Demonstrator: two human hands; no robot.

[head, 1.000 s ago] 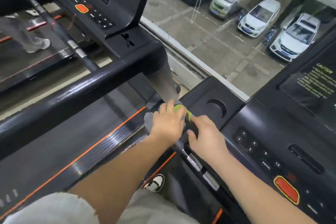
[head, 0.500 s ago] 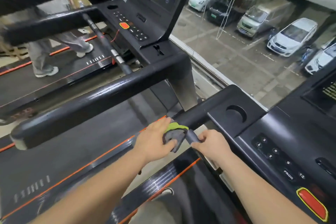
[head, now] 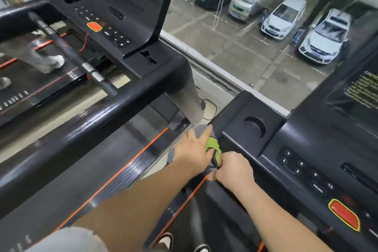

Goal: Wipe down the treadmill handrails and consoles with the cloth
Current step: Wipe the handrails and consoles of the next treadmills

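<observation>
A grey cloth with a green edge (head: 213,146) is wrapped over the left handrail of the treadmill I stand on, just before the console's (head: 319,149) cup-holder corner. My left hand (head: 193,152) lies over the cloth with fingers spread, the index finger stretched forward along it. Close behind, my right hand (head: 234,170) is curled, pinching the cloth's near end on the rail. The rail itself is mostly hidden beneath both hands.
A neighbouring treadmill stands to the left with a thick black handrail (head: 86,120), a console (head: 114,24) and a lit screen. A person's legs (head: 38,57) walk on a belt further left. Ahead is a window onto parked cars (head: 284,16). My shoes (head: 165,241) show below.
Both hands and the cloth have slid forward along the rail toward the console corner. My left index finger now stretches forward. The view has swung down and right.
</observation>
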